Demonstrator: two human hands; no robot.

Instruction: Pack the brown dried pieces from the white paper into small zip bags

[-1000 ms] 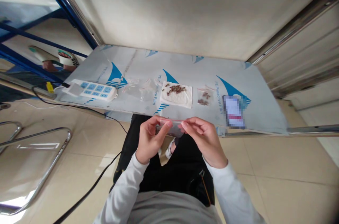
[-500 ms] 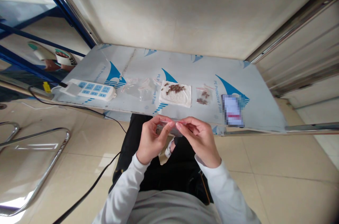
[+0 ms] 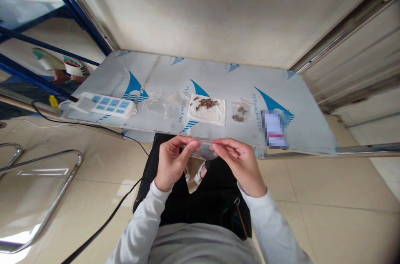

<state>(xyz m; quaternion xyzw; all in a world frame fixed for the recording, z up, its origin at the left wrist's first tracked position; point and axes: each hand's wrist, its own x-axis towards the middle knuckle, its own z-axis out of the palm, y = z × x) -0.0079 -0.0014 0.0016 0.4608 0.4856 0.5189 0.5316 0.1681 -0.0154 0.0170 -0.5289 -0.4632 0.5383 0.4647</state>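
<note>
Between my hands, just off the table's front edge, is a small clear zip bag (image 3: pixel 204 150) with a red strip along its top. My left hand (image 3: pixel 175 160) pinches the left end of that strip, and my right hand (image 3: pixel 236 160) pinches the right end. Whether anything lies inside the bag I cannot tell. Beyond it on the table, a white paper pad (image 3: pixel 215 115) bears a heap of small brown pieces (image 3: pixel 206 104). To the right lies another clear bag (image 3: pixel 240 110) with several brown pieces in it. Clear bags (image 3: pixel 167 105) that look flat lie left of the pad.
A white power strip (image 3: pixel 114 105) with blue sockets lies at the table's left, its black cable (image 3: pixel 103 125) running along the front edge. A phone (image 3: pixel 275 130) with a blurred screen is at the right. A metal-framed chair (image 3: pixel 46 197) stands lower left; another person's sandalled feet (image 3: pixel 75 66) show upper left.
My hands have moved apart along the bag's top strip, the left one to the left and the right one slightly to the right. More of the bag shows between them.
</note>
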